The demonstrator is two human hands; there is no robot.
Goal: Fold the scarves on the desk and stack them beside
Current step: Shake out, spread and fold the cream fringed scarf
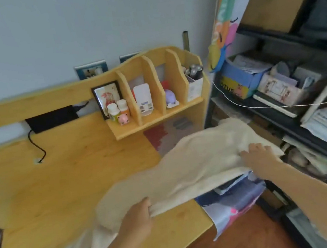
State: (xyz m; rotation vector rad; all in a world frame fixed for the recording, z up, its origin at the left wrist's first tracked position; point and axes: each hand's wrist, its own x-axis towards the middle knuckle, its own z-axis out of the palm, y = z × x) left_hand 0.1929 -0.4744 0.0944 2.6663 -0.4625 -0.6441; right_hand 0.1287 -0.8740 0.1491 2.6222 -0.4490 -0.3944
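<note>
Both hands grip cream scarf (184,168) (left hand (137,219) near edge, right hand (259,158) far end) above desk (63,187).

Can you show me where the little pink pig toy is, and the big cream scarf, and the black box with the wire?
pink pig toy (123,119): head view, on its face.
cream scarf (184,168): head view, middle of the cloth.
black box (51,119): head view, centre of its top.

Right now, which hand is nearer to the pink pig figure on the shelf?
Left. The left hand grips the cream scarf below the pink pig figure; the right hand is farther right.
</note>
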